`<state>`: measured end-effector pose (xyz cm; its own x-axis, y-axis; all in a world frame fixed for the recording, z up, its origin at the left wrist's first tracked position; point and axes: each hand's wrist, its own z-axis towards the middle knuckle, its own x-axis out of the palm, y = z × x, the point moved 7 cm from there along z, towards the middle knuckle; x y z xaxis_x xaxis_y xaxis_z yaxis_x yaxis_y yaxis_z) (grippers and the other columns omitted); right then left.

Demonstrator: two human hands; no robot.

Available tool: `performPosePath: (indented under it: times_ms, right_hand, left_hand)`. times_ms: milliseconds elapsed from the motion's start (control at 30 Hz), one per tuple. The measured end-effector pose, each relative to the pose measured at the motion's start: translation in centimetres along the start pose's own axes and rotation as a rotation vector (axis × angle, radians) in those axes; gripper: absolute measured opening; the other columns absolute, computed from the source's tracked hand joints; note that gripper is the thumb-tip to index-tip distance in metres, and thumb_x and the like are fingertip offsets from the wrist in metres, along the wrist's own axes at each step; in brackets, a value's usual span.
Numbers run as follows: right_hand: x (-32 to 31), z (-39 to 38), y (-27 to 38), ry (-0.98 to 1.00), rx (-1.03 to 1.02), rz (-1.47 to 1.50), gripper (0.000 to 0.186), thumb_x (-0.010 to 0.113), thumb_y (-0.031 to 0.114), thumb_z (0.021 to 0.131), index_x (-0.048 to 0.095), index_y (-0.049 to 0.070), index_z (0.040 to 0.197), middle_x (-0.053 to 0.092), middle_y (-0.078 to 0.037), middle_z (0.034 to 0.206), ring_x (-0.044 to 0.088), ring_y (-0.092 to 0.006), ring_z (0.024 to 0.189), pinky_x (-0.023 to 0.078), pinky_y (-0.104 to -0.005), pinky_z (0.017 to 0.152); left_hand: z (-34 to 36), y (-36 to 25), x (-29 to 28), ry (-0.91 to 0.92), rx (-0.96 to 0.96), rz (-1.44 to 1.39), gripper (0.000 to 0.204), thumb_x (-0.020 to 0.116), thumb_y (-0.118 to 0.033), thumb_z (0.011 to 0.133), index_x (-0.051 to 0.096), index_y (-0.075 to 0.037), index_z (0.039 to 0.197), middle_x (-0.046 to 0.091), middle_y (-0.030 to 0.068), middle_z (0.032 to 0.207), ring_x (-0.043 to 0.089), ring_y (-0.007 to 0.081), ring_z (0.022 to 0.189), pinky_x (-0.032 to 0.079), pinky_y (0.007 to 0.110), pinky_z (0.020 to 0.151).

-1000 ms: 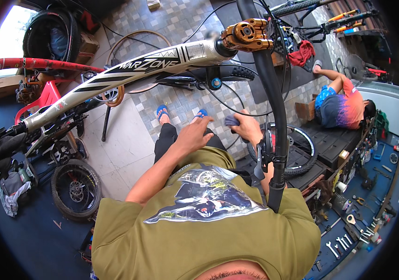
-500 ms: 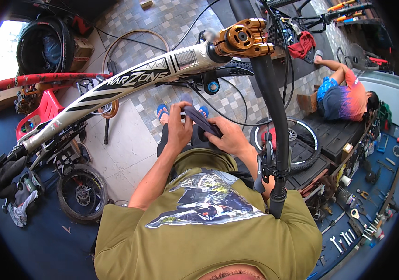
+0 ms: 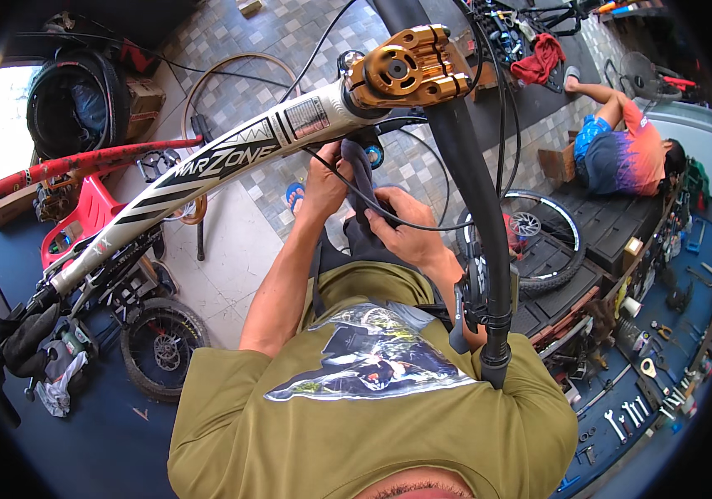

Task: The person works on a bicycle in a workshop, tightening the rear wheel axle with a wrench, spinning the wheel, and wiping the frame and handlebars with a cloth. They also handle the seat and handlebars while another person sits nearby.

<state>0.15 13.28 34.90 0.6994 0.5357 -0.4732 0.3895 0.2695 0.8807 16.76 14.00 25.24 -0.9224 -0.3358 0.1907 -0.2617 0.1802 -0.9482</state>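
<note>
A dark grey cloth [image 3: 361,176] hangs between my two hands, just below the silver bicycle frame tube [image 3: 231,162]. My left hand [image 3: 327,185] is closed on its upper end, close under the tube, with the fingertips partly hidden. Lower down and to the right, my right hand [image 3: 410,231] pinches the cloth between thumb and fingers. A black cable crosses in front of both hands. The bike's gold stem [image 3: 406,68] clamps a black handlebar [image 3: 481,166], which runs down past my right forearm to a brake lever [image 3: 466,316].
To the right, a bike wheel [image 3: 551,241] lies on black boxes [image 3: 622,218], and a person in an orange shirt [image 3: 626,158] bends over beyond. Wrenches [image 3: 626,420] line a blue bench at lower right. On the left are a red chair [image 3: 81,212] and stacked tyres [image 3: 77,104].
Both hands have moved the cloth farther from my body, up to the frame tube. My left hand has risen most, and the cloth now hangs more upright. The whole view has shifted slightly.
</note>
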Motion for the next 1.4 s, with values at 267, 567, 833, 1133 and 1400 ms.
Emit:
performPosePath:
  times_ms: [267, 567, 833, 1133, 1400]
  right_hand:
    - [0.4, 0.2, 0.0, 0.047, 0.055, 0.02, 0.028, 0.074, 0.012, 0.092, 0.068, -0.001, 0.116, 0.073, -0.018, 0.101, 0.073, -0.0337, 0.089, 0.057, -0.0383, 0.078]
    - [-2.9, -1.2, -0.4, -0.129, 0.071, 0.02, 0.028, 0.075, 0.004, 0.087, 0.069, 0.0, 0.114, 0.072, -0.017, 0.098, 0.073, -0.0296, 0.084, 0.057, -0.0361, 0.075]
    - [-3.6, -2.2, -2.4, -0.083, 0.097, -0.188, 0.026, 0.076, 0.003, 0.086, 0.069, 0.0, 0.11, 0.071, -0.015, 0.093, 0.072, -0.0279, 0.08, 0.056, -0.0353, 0.073]
    - [-5.1, -0.9, -0.2, -0.086, -0.045, -0.164, 0.032, 0.077, -0.002, 0.071, 0.07, 0.002, 0.103, 0.067, -0.012, 0.093, 0.069, -0.0291, 0.083, 0.056, -0.0373, 0.071]
    - [-3.0, 1.5, -0.4, -0.133, -0.002, -0.092, 0.042, 0.085, 0.008, 0.072, 0.068, 0.005, 0.111, 0.067, -0.013, 0.089, 0.069, -0.0322, 0.077, 0.056, -0.0398, 0.068]
  left_hand:
    - [-0.6, -1.3, 0.9, -0.068, -0.044, -0.056, 0.048, 0.049, 0.007, 0.095, 0.06, -0.001, 0.141, 0.068, -0.0003, 0.112, 0.062, 0.0062, 0.094, 0.051, 0.022, 0.081]
    - [-1.7, -1.7, 2.3, -0.123, -0.029, -0.216, 0.054, 0.048, 0.008, 0.086, 0.057, 0.002, 0.139, 0.066, 0.004, 0.122, 0.062, 0.0118, 0.108, 0.049, 0.027, 0.097]
    - [-2.6, -1.2, 2.9, -0.172, 0.022, -0.121, 0.058, 0.051, 0.005, 0.09, 0.048, 0.001, 0.148, 0.061, 0.0021, 0.12, 0.057, 0.0095, 0.105, 0.046, 0.025, 0.094]
    - [-3.4, -0.4, 3.0, -0.166, 0.246, 0.096, 0.07, 0.067, 0.001, 0.094, 0.037, -0.004, 0.157, 0.061, 0.0126, 0.138, 0.059, 0.02, 0.126, 0.046, 0.031, 0.106]
    - [-7.8, 1.6, -2.7, -0.311, 0.189, 0.231, 0.022, 0.076, 0.002, 0.088, 0.06, -0.001, 0.103, 0.06, 0.012, 0.126, 0.058, 0.018, 0.118, 0.046, 0.031, 0.101]
